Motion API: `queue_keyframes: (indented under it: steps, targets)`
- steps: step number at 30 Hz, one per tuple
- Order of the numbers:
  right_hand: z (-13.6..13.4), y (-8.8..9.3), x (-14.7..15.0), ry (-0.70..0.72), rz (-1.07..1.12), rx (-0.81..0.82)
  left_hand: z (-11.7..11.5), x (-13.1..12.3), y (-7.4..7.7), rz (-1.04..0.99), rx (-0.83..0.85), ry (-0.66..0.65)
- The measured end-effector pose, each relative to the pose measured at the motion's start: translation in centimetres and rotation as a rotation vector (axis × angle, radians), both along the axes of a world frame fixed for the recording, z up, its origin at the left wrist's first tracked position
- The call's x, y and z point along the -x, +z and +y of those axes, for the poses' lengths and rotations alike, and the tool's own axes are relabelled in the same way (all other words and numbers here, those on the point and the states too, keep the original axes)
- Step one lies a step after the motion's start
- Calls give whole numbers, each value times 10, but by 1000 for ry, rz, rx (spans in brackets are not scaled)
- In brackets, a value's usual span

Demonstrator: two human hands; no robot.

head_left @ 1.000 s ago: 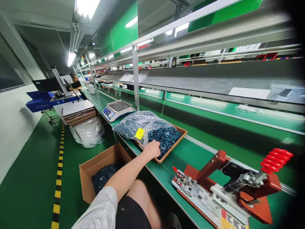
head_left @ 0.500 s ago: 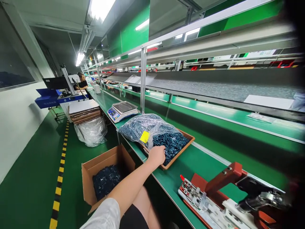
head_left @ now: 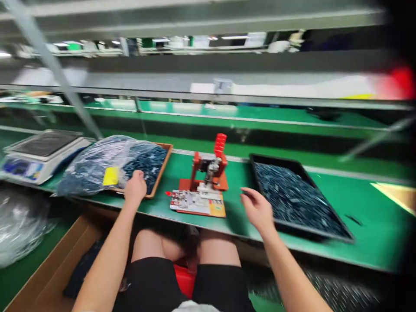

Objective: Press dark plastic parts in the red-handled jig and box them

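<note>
My left hand is closed at the near edge of a brown tray, over small dark-blue parts; whatever its fingers hold is hidden. Part of the tray lies under a clear plastic bag full of similar parts, with a yellow label. My right hand pinches a small dark part, blurred, just left of a black tray heaped with dark parts. Between my hands stands a toggle-clamp fixture with a raised red handle.
A weighing scale stands at the left end of the green bench. Below it are a cardboard box and crumpled clear plastic. One loose dark piece lies right of the black tray. A metal post rises behind the bag.
My view has swung right, bringing the whole fixture, the black tray and my right hand into sight. My left hand stays at the brown tray.
</note>
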State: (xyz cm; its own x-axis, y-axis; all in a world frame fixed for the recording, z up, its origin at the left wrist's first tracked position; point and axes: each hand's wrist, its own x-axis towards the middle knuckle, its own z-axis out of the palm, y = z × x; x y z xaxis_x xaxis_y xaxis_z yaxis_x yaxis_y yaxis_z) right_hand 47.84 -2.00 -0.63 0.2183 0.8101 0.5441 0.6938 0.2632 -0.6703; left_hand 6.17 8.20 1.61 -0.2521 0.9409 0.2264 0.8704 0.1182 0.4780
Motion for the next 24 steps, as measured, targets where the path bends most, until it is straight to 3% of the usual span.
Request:
queue_keyframes:
  steps: [2, 6, 11, 16, 18, 21, 24]
  targets:
    - [-14, -18, -8, -3, 209, 67, 12, 5, -5, -31, -8, -23]
    - [-4, -43, 5, 101, 588, 168, 15, 10, -7, -62, -5, -116]
    - [0, -54, 12, 128, 644, 169, 13, 8, -1, -47, -89, -100]
    - [-1, -61, 9, 134, 589, 193, -5, -17, 12, -65, -353, -117]
    - [-2, -63, 11, 139, 559, 192, -20, -39, 17, -124, -307, -220]
    - [-5, -61, 14, 142, 455, 174, -41, -82, 22, -174, -57, -470]
    - [-9, -55, 14, 139, 284, 85, -50, -120, 20, -15, 52, -713]
